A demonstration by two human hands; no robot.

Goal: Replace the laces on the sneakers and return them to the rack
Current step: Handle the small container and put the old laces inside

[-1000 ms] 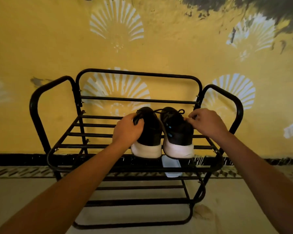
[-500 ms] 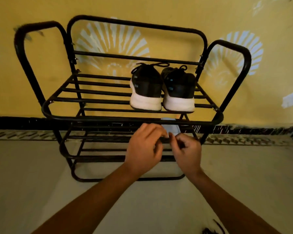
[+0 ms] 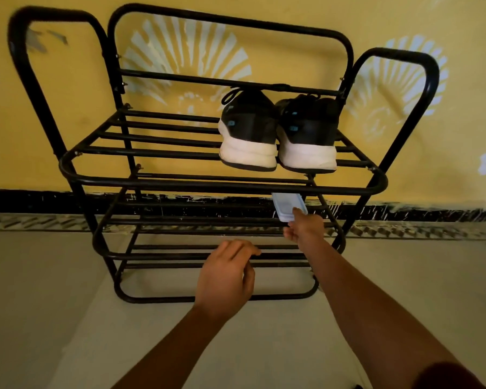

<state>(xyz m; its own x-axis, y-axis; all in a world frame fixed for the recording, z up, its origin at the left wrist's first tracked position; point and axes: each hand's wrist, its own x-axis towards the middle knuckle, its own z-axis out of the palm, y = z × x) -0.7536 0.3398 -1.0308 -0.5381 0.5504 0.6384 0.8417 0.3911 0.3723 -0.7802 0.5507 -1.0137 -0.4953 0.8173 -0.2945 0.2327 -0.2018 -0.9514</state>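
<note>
Two bare forearms reached forward over the pale floor (image 3: 68, 304) toward a black metal rack (image 3: 208, 186) of three barred shelves. Nearest, the left hand (image 3: 227, 279) hovered in front of the lowest shelf's front edge, its fingers loosely curled and relaxed, grasping nothing. A little farther on and toward the rack's right end, the right hand (image 3: 305, 230) stretched to the middle shelf and pinched the near end of a pale flat plastic piece (image 3: 285, 204), the thumb lying over its top. That piece lay across the bars of the middle shelf, partly tucked under the front rail of the top shelf.

Above, on the right half of the top shelf, both sneakers stood side by side with their heels toward the front edge and their toes toward the back. The sneaker nearer the shelf's middle (image 3: 249, 133) and the sneaker nearer the right end (image 3: 307, 136) touched along their white soles; both had black uppers with small blue marks at the heel. Dark laces (image 3: 230, 94) showed at their far ends, by the back rail. Neither hand touched them.

Behind the rack ran a black skirting band (image 3: 40, 200), and above it a yellow wall (image 3: 292, 23) bearing white fan patterns.
</note>
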